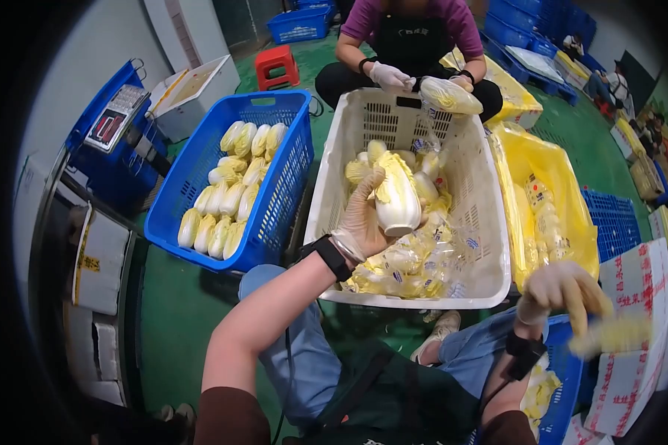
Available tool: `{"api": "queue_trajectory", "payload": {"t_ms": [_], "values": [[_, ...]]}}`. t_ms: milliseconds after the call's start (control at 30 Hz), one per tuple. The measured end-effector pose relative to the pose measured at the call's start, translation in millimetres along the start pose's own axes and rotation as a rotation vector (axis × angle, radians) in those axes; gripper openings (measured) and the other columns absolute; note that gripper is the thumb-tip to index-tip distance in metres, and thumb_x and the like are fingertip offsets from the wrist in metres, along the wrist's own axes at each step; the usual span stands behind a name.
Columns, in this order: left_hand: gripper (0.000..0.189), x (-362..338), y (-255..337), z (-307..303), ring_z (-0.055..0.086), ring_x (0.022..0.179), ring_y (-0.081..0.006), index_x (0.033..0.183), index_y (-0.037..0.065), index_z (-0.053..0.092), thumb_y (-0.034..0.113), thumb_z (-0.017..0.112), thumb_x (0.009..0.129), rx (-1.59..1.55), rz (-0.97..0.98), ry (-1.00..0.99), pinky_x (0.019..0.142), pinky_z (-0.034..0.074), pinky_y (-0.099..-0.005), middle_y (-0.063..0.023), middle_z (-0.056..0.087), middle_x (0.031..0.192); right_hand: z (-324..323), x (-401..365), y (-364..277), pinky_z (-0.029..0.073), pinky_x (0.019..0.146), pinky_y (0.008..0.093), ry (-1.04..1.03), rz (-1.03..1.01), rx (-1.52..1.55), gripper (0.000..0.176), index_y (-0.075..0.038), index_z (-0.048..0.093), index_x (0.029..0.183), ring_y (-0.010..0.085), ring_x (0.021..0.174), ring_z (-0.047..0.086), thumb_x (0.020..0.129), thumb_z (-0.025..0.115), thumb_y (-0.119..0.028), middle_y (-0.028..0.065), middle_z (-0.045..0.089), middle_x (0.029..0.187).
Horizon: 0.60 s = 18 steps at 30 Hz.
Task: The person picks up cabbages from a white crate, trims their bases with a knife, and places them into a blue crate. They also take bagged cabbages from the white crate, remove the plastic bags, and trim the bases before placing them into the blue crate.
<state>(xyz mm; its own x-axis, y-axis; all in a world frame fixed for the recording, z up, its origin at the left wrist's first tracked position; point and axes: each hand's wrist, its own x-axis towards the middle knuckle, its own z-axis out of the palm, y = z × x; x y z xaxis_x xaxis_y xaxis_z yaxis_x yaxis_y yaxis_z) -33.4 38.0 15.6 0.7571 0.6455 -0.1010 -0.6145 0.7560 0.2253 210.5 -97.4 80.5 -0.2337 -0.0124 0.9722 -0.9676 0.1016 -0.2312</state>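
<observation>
My left hand [365,215], in a thin glove, is wrapped round a napa cabbage [398,200] above the white crate [491,278]. The cabbage's white base points toward me. Below it in the crate lie loose cabbages and bagged ones [416,259] in clear printed plastic. My gloved right hand [564,293] is at the right, above a blue basket [564,371] with yellow leaves [540,393]. A yellowish leafy piece [612,334], smeared by motion, is at its fingertips; whether the fingers grip it is unclear.
A blue basket [280,182] of cabbages in rows stands left, beside a scale [117,119]. Across the crate a co-worker's gloved hand [390,77] is near a bagged cabbage [450,96]. A yellow-lined box [571,178] stands right; a red stool [277,67] is behind.
</observation>
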Motion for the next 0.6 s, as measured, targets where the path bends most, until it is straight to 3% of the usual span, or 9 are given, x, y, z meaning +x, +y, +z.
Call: {"api": "queue_trajectory", "payload": {"t_ms": [33,100,200,233,300,333,433,533,600], "values": [[0.065,0.5,1.2,-0.5,0.058,0.106,-0.0367,0.127,0.008,0.047,0.046,0.069,0.08,0.022,-0.046,-0.063,0.09,0.05,-0.0523,-0.018,0.057,0.114,0.4,19.5,-16.4,0.024,0.036,0.0202,-0.125,0.18,0.011,0.022,-0.018,0.061,0.109,0.0024,0.038,0.03,0.09,0.059,-0.03,0.0079,0.071,0.081],[0.066,2.6,-0.3,1.3,0.059,0.104,-0.0364,0.127,0.005,0.047,0.047,0.066,0.08,0.053,-0.089,-0.123,0.089,0.051,-0.0509,-0.0191,0.058,0.11,28.5,-12.8,-33.4,0.025,0.038,0.0198,0.284,0.085,-0.189,0.023,-0.016,0.061,0.109,0.0028,0.038,0.029,0.093,0.056,-0.032,0.0064,0.069,0.073],[0.065,6.3,-8.0,7.3,0.062,0.098,-0.0343,0.126,0.002,0.046,0.046,0.063,0.08,0.022,-0.113,-0.191,0.088,0.052,-0.0479,-0.0209,0.059,0.105,31.2,-46.4,-20.2,0.022,0.037,0.0192,1.182,-0.081,-0.18,0.034,-0.006,0.058,0.115,0.0044,0.038,0.024,0.097,0.048,-0.033,-0.0014,0.05,0.057],[0.065,10.0,-10.0,7.5,0.063,0.094,-0.0325,0.124,0.002,0.048,0.046,0.064,0.08,0.044,-0.123,-0.245,0.085,0.053,-0.0461,-0.0189,0.06,0.105,25.4,-48.9,-13.8,0.02,0.036,0.0173,1.493,-0.02,-0.275,0.044,-0.002,0.053,0.122,0.0029,0.038,0.025,0.097,0.049,-0.037,-0.0013,0.05,0.065],[0.058,9.6,-15.1,-0.2,0.065,0.089,-0.0267,0.121,0.003,0.052,0.041,0.067,0.079,0.187,-0.046,0.007,0.08,0.055,-0.0415,-0.0137,0.063,0.102,18.7,-48.2,1.1,0.021,0.036,0.0153,1.746,0.283,-0.408,0.051,0.0,0.049,0.128,0.0016,0.039,0.026,0.097,0.049,-0.04,-0.0005,0.054,0.076],[0.054,6.5,-16.8,3.2,0.066,0.086,-0.0231,0.119,0.004,0.054,0.037,0.069,0.079,0.256,-0.126,0.053,0.078,0.056,-0.0386,-0.0111,0.064,0.101,14.2,-54.8,6.8,0.02,0.035,0.0161,1.666,0.451,-0.436,0.053,0.0,0.049,0.128,0.001,0.04,0.027,0.097,0.047,-0.043,-0.0014,0.055,0.077],[0.044,-4.2,-28.1,13.6,0.065,0.084,-0.0155,0.116,0.005,0.056,0.026,0.07,0.079,0.528,-0.323,0.026,0.076,0.055,-0.0295,-0.0061,0.066,0.1,10.9,-47.2,52.9,0.016,0.034,0.0159,1.636,0.769,-1.093,0.047,-0.005,0.051,0.127,-0.0019,0.04,0.025,0.093,0.058,-0.037,-0.0089,0.049,0.071],[0.044,-10.1,-24.3,26.9,0.065,0.086,-0.0152,0.115,0.004,0.056,0.026,0.07,0.079,0.595,-0.224,-0.059,0.08,0.054,-0.0269,-0.0065,0.065,0.1,-0.2,-84.1,43.4,0.015,0.035,0.0154,1.878,0.666,-0.929,0.028,-0.012,0.062,0.109,-0.003,0.04,0.023,0.089,0.065,-0.032,-0.0126,0.043,0.067],[0.046,-30.9,2.7,53.9,0.065,0.088,-0.0155,0.117,0.003,0.055,0.026,0.071,0.079,0.412,-0.08,-0.064,0.081,0.052,-0.0256,-0.0077,0.064,0.103,-3.9,-100.5,26.4,0.016,0.032,0.0158,1.984,0.567,-0.831,0.029,-0.009,0.061,0.116,-0.0021,0.038,0.022,0.092,0.059,-0.025,-0.0103,0.047,0.067]]}}
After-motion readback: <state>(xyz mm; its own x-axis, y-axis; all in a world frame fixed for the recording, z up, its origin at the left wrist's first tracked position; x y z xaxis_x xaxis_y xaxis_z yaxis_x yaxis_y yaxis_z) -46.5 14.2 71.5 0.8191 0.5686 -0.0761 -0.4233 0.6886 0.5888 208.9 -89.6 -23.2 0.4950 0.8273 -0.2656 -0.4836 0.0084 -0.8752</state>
